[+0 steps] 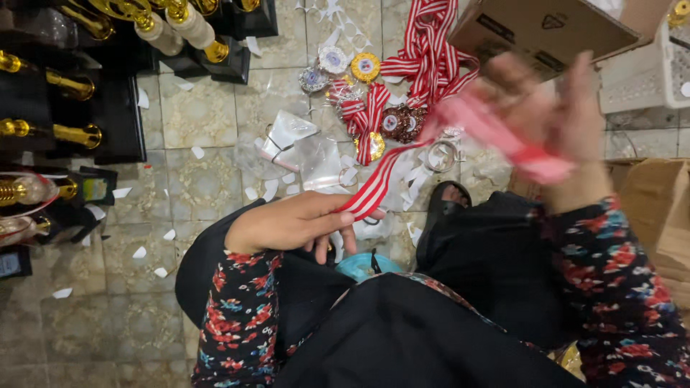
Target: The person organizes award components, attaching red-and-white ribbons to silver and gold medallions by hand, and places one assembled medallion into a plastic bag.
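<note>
My left hand [298, 223] pinches the lower end of a red-and-white striped ribbon [384, 179] between thumb and fingers, just above my lap. My right hand [550, 118] is raised and blurred by motion, and it grips the ribbon's other end, which looks like a pink-red smear. The ribbon stretches taut between the two hands. On the tiled floor beyond lies a pile of medals [374, 108] with the same striped ribbons [428, 54], some gold, some silver, some bronze-brown.
Gold trophies on black bases [79, 86] stand at the left. A cardboard box [550, 29] and a white plastic basket [647, 72] sit at the upper right, brown paper [658, 208] at the right. Clear plastic sleeves [305, 151] and white paper scraps litter the tiles [205, 187].
</note>
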